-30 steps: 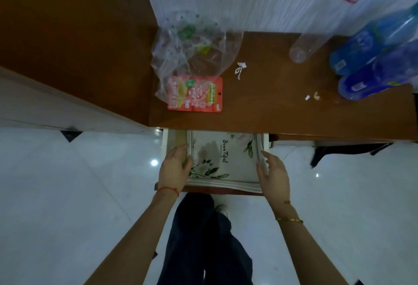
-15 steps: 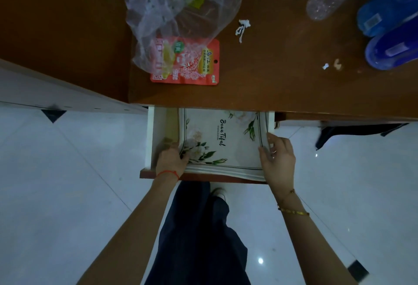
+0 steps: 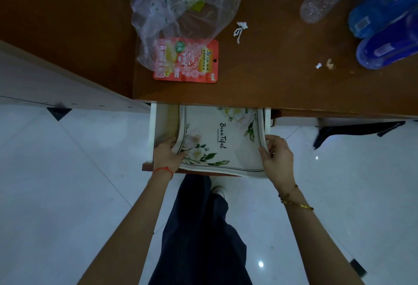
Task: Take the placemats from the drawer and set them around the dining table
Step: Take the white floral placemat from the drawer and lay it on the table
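A white drawer [image 3: 153, 135] stands pulled out from under the brown desk top [image 3: 271, 76]. Inside lies a stack of white placemats [image 3: 217, 142] with green flower prints and the word "Beautiful". My left hand [image 3: 166, 154] grips the stack's left near corner, fingers tucked under its edge. My right hand [image 3: 277, 157] pinches the right edge, which curls upward. The near edge of the stack hangs over the drawer front.
On the desk lie a clear plastic bag [image 3: 181, 6], a red snack packet [image 3: 187, 61], paper scraps [image 3: 240, 29], a clear bottle [image 3: 321, 2] and two blue bottles [image 3: 382, 29]. A dark wooden panel [image 3: 63, 18] stands at left. Glossy white floor tiles [image 3: 56, 194] surround my legs [image 3: 201, 228].
The view has tilted down and closer to the drawer. Both hands went from resting beside the stack to gripping its edges, and the right edge has lifted.
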Demonstrator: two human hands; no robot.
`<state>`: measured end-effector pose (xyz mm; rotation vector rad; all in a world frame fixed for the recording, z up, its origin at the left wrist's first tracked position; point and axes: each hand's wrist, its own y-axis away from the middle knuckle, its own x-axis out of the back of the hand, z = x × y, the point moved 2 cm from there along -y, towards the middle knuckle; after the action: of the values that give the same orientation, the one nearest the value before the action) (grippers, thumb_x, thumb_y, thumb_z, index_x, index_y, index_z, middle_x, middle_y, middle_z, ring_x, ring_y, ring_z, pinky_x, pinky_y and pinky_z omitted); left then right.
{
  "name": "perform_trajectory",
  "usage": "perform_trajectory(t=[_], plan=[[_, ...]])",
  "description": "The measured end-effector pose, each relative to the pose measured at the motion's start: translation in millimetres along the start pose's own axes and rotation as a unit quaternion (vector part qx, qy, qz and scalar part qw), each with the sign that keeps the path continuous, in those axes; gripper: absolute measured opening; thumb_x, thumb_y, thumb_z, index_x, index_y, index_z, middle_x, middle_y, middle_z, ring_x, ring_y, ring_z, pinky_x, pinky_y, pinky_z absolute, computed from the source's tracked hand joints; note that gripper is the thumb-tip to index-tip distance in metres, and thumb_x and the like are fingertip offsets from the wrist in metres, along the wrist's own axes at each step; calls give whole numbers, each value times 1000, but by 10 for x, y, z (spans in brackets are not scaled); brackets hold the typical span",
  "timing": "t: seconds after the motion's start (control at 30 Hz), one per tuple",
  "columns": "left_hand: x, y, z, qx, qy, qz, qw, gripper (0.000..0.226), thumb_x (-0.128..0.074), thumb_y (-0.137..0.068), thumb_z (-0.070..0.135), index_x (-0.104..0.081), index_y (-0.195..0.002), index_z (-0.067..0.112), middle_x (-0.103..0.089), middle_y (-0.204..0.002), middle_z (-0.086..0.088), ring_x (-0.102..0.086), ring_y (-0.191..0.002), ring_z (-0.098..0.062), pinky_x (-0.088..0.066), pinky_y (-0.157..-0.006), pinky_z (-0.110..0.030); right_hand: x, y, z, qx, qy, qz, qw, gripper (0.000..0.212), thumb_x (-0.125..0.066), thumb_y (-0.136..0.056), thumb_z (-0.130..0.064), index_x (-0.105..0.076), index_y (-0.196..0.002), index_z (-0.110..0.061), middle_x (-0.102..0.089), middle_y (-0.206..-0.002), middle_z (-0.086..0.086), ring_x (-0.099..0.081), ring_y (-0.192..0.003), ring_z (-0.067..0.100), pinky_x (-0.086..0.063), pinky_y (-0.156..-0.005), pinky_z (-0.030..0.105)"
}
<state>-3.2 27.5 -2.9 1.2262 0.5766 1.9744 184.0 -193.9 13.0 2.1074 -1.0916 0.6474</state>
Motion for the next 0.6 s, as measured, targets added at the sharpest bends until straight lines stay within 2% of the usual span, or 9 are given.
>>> perform_trajectory(t=[0.07, 0.13, 0.2, 0.27, 0.3, 0.37, 0.43, 0.53, 0.6], plan=[[68, 178, 27, -22, 30, 26, 999, 57, -74, -79, 8, -52, -132, 4, -59, -128, -10, -55, -115, -21, -30, -86, -6, 54, 125, 2, 1, -22, 3, 1000, 28, -63, -86, 2, -60, -113, -5, -53, -91, 6, -50, -78, 17, -37, -73, 18], [123, 393, 19, -32, 71, 37, 996, 54, -72, -80, 2, -53, -130, 4, -59, -121, -5, -53, -106, -13, -31, -78, 2, 107, 291, 3, -4, -57, 2, 998, 28, -59, -89, -1, -58, -116, -10, -58, -100, 4, -55, -84, 17, -44, -77, 24], [148, 591, -40, -41, 113, 31, 992, 56, -72, -80, 0, -52, -132, 4, -56, -122, -2, -52, -109, -11, -32, -80, 6, 159, 475, -1, -7, -79, -6, 997, 29, -55, -93, -5, -54, -120, -15, -61, -104, -1, -59, -88, 15, -49, -79, 25], [160, 777, -120, -38, 125, 30, 991, 62, -73, -80, 3, -48, -137, 8, -57, -122, -5, -52, -112, -13, -33, -89, -2, 201, 649, -9, -14, -97, -16, 995, 30, -52, -96, -7, -50, -124, -18, -63, -104, -3, -61, -87, 5, -49, -74, 15], [161, 859, -163, -31, 126, 31, 991, 65, -73, -81, 4, -45, -140, 11, -56, -120, -4, -51, -110, -12, -33, -89, -3, 216, 720, -17, -16, -103, -20, 994, 31, -51, -96, -7, -48, -125, -18, -64, -102, -3, -62, -85, 1, -48, -70, 10], [154, 993, -242, -21, 131, 30, 991, 73, -72, -81, 5, -37, -145, 14, -54, -117, 1, -50, -106, -10, -32, -84, 0, 223, 841, -16, -22, -105, -27, 994, 32, -50, -97, -6, -45, -126, -19, -64, -95, -2, -61, -74, -1, -44, -61, 7], [139, 1078, -302, -23, 128, 23, 991, 76, -73, -81, 6, -35, -146, 15, -54, -117, 4, -51, -105, -9, -36, -88, -7, 217, 937, -12, -29, -110, -33, 993, 35, -51, -96, -4, -44, -126, -19, -65, -92, 1, -60, -69, -1, -43, -57, 7], [117, 1141, -394, -12, 119, 16, 993, 63, -73, -79, 4, -45, -136, 12, -62, -118, -5, -58, -103, -19, -43, -94, -25, 197, 1036, -2, -45, -116, -36, 992, 39, -52, -94, -2, -43, -128, -18, -66, -106, 2, -63, -77, 1, -45, -61, 6], [115, 1185, -426, 0, 121, 7, 993, 57, -71, -80, 4, -45, -130, 10, -62, -116, -11, -59, -101, -25, -46, -93, -31, 194, 1084, -3, -49, -115, -32, 992, 38, -53, -94, -2, -45, -129, -15, -65, -112, 0, -62, -84, 0, -45, -67, 4]])
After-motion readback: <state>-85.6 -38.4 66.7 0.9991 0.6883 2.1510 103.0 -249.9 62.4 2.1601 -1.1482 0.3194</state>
